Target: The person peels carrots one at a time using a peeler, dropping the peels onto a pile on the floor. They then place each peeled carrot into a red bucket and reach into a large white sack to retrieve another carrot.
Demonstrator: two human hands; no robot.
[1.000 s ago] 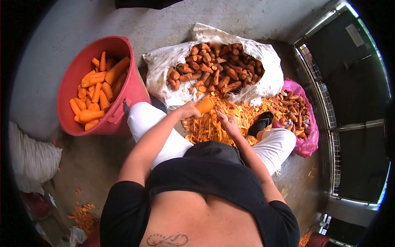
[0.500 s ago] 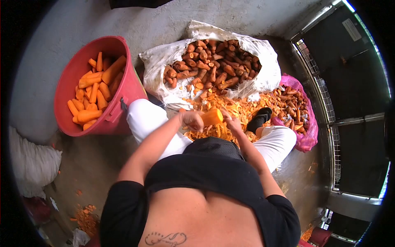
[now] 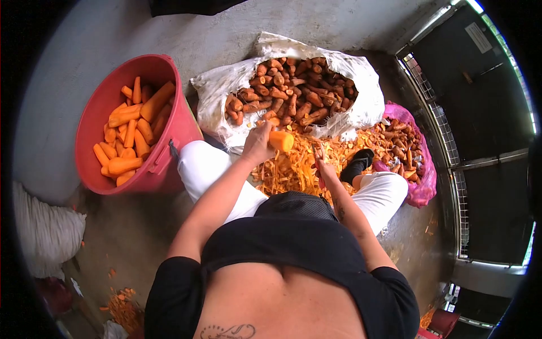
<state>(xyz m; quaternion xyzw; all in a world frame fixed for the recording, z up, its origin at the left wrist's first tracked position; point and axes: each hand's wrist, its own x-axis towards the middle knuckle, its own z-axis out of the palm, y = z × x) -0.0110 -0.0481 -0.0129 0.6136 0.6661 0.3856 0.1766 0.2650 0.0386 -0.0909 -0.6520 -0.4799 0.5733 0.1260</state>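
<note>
Head view, and beyond the grip of the left hand [image 3: 258, 144] rises a grey wall [image 3: 220, 39]. Between wall and grip lies a white sack [image 3: 361, 85], torn open on the side facing the hands and full of brownish unpeeled carrots [image 3: 296, 87]. To the left of the grip, past the white-clad left knee, a red bucket [image 3: 183, 150] tilts its mouth into view, with smooth orange peeled carrots [image 3: 127, 133] inside. Below the grip and on to the right spreads a heap of peels [image 3: 282, 172], reaching the foot of the sack. Well to the right of both hands sits a pink bag [image 3: 430, 169] of darker carrot pieces [image 3: 401, 141]; a black shoe [image 3: 361, 161] stands nearer, between that bag and the right hand [image 3: 324, 168].

The left hand is closed around one orange carrot [image 3: 281, 141], whose blunt end juts rightward over the peels, toward the right hand but apart from it. The right hand's fingers are curled, and a small, thin thing [image 3: 317, 150] shows at their tips, too blurred to name; how firmly they close on it I cannot tell.
</note>
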